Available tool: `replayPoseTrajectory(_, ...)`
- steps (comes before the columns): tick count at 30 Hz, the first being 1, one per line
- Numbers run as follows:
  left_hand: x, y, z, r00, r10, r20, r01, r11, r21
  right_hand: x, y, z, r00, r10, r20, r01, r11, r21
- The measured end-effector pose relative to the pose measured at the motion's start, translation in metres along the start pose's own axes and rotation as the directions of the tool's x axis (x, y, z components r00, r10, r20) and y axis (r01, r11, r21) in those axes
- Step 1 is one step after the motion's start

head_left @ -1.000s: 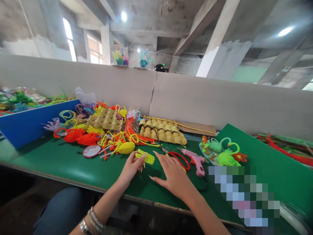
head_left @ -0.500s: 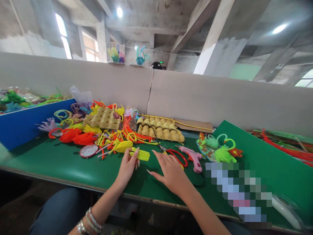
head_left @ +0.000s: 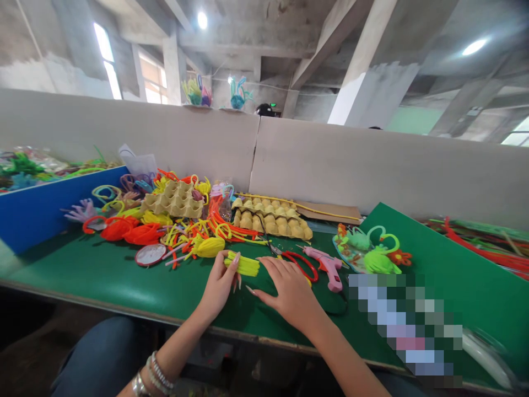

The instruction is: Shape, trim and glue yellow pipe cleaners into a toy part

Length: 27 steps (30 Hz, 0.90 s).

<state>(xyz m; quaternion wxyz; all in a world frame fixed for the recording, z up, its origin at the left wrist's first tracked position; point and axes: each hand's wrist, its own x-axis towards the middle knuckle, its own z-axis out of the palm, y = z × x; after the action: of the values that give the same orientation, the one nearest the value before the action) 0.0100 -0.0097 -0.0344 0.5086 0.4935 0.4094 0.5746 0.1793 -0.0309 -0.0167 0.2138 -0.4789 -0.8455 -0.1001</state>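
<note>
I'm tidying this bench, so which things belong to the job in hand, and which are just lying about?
In hand:
- yellow bundle, held by the left hand
- right hand, close beside it

Apparently lying about:
- red-handled scissors
- pink glue gun
- egg trays
- red-rimmed disc

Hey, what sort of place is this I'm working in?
Probably a handicraft workshop, judging by the pink glue gun, the lime-green fuzzy swan to its right, and the orange pipe cleaners to its left.

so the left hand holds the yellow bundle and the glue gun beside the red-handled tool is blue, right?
The glue gun beside the red-handled tool is pink, not blue, as the head view shows; the left hand does hold the yellow bundle.
</note>
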Motion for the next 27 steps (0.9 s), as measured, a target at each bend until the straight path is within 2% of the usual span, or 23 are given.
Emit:
replayPoseTrajectory(6, -0.0019, 0.0017, 0.0007, 1.0, 0.001, 0.009, -0.001, 1.0, 0.017, 0.0014, -0.002, -0.0039, 0.999, 0.038, -0.018, -0.037, 0.996, 0.085)
replayPoseTrajectory(15, -0.0034, 0.004, 0.0027, 0.998, -0.048, 0.037, 0.047, 0.999, 0.018, 0.0023, -0.001, -0.0033, 0.997, -0.048, -0.066, 0.046, 0.999, -0.025)
replayPoseTrajectory(21, -0.0029, -0.001, 0.0014, 0.996, -0.03, 0.086, 0.027, 0.999, 0.03, 0.0022, -0.0019, -0.0037, 0.993, -0.074, -0.087, 0.073, 0.997, -0.011)
replayPoseTrajectory(27, -0.0026, -0.0035, 0.0007, 0.995, -0.037, 0.091, 0.035, 0.999, 0.023, 0.0019, -0.0021, -0.0028, 0.993, -0.076, -0.086, 0.077, 0.997, 0.008)
